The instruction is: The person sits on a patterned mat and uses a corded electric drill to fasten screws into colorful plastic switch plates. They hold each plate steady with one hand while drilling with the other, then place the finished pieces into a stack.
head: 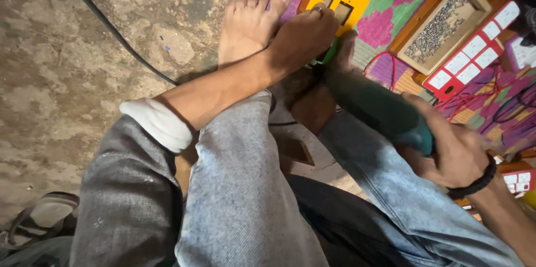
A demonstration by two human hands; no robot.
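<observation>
My left hand (pixel 304 35), a ring on one finger, reaches forward across my knee and holds down a yellow plate (pixel 341 0) with rectangular cut-outs. My bare foot (pixel 251 18) rests just left of that hand. My right hand (pixel 455 152), a black band at the wrist, is closed around the rear of a dark green power tool (pixel 379 108). The tool's front end points at the spot under my left hand and is hidden there. My jeans-clad legs (pixel 240 189) fill the lower middle.
A wooden box of small nails or screws (pixel 441 21) and a red panel of white switches (pixel 474 55) lie on a colourful woven mat (pixel 391 16) at right. A black cable (pixel 111 30) crosses the rough concrete floor (pixel 61 77). Red wires (pixel 385 58) lie near the tool.
</observation>
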